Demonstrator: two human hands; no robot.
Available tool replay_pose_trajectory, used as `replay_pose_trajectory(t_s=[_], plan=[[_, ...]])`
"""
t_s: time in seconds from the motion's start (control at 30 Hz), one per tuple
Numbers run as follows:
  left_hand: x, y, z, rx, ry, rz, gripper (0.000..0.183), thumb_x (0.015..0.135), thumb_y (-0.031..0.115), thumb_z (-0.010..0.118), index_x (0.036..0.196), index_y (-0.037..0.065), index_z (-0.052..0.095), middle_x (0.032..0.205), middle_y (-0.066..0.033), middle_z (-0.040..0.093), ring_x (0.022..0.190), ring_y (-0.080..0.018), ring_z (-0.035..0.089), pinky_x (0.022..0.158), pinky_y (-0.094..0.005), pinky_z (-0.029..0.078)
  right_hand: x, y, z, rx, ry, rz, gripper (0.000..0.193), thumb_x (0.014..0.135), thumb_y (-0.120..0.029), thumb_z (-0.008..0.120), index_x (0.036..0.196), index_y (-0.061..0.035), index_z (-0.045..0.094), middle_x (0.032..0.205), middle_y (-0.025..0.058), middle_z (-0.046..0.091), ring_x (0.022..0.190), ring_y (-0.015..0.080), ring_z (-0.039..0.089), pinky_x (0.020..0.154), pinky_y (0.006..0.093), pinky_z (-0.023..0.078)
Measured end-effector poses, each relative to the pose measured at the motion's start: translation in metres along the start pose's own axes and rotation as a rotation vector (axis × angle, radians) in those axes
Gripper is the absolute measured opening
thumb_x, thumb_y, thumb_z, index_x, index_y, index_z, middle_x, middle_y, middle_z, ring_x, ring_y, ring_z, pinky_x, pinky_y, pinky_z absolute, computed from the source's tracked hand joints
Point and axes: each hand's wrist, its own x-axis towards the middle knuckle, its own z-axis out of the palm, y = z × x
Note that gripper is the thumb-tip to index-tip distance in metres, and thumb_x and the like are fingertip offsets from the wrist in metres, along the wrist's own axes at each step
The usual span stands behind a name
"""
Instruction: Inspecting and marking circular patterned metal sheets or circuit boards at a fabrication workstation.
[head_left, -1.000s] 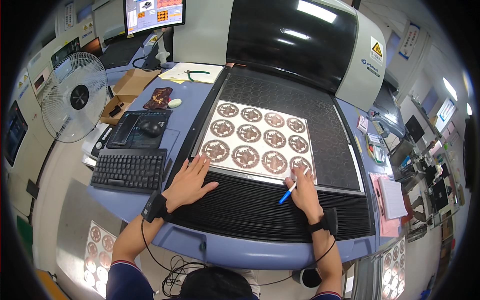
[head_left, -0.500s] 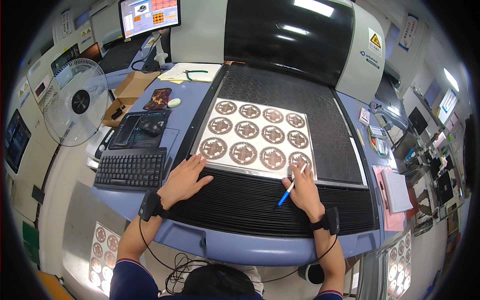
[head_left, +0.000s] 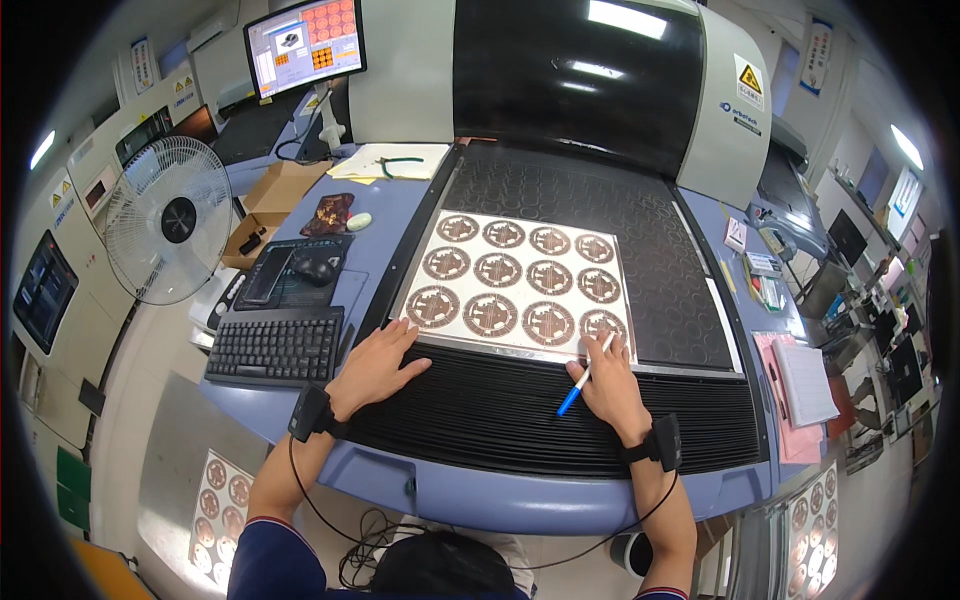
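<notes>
A flat white panel (head_left: 474, 262) printed with rows of round copper-brown circuit patterns lies on the black machine bed. My left hand (head_left: 378, 366) rests at its near left corner, fingertips on the edge and thumb spread away. Over the near right corner is my right hand (head_left: 612, 385), its fingers reaching onto the last round pattern. A white pen (head_left: 572, 394) with a blue end sits between the thumb and fingers of that hand, blue end pointing toward me. Each wrist wears a black strapped device with a cable.
Black ribbed bellows (head_left: 530, 420) span the bed's near side. To the left are a keyboard (head_left: 275, 346), a mouse (head_left: 316, 267), a fan (head_left: 165, 220) and green-handled pliers (head_left: 400, 161). A dark machine hood (head_left: 575, 95) rises behind. Papers (head_left: 803, 382) lie at right.
The whole view has shifted slightly, so the scene sits a little lower and to the right. Both hands keep nearly the same places on the panel.
</notes>
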Motion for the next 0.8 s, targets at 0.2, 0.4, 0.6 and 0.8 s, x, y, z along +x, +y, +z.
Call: replay_pose_trajectory(t_s=[0.2,0.4,0.6,0.8], plan=[[-0.039,0.005,-0.014,-0.056,0.122,0.011,0.065,0.096,0.039,0.063,0.142,-0.005,0.045,0.149,-0.027,0.043,0.143,-0.0399,0.037,0.117,-0.0453,0.032,-0.003,0.008,0.004,0.042,0.041,-0.028,0.052,0.095,-0.03,0.063,0.131,0.0063,0.051,0.137,0.0376,0.046,0.131,0.054,0.041,0.112,0.0552,0.033],[-0.143,-0.047,-0.024,0.168,0.594,-0.468,0.051,0.093,0.021,0.066,0.136,-0.003,0.053,0.139,-0.0273,0.052,0.135,-0.0444,0.044,0.117,-0.0499,0.03,-0.006,0.003,-0.005,0.002,0.007,0.0,0.051,0.095,-0.028,0.064,0.132,0.0052,0.052,0.137,0.0344,0.049,0.13,0.0499,0.043,0.11,0.0523,0.037],[-0.171,-0.094,-0.025,0.284,0.664,-0.578,0.031,0.095,0.022,0.063,0.113,-0.003,0.067,0.114,-0.0238,0.066,0.119,-0.0394,0.056,0.115,-0.0498,0.033,-0.004,0.007,0.0,0.035,0.058,-0.042,0.047,0.093,-0.027,0.066,0.126,0.0048,0.054,0.136,0.0344,0.049,0.126,0.0521,0.044,0.108,0.0539,0.037],[-0.142,-0.074,-0.034,0.095,0.705,-0.435,0.027,0.091,0.02,0.067,0.11,0.0,0.069,0.111,-0.0173,0.069,0.112,-0.0375,0.06,0.11,-0.0497,0.038,-0.006,0.007,0.004,0.057,0.078,-0.055,0.048,0.091,-0.024,0.069,0.127,0.0034,0.055,0.137,0.0306,0.049,0.126,0.0501,0.045,0.107,0.0524,0.039]])
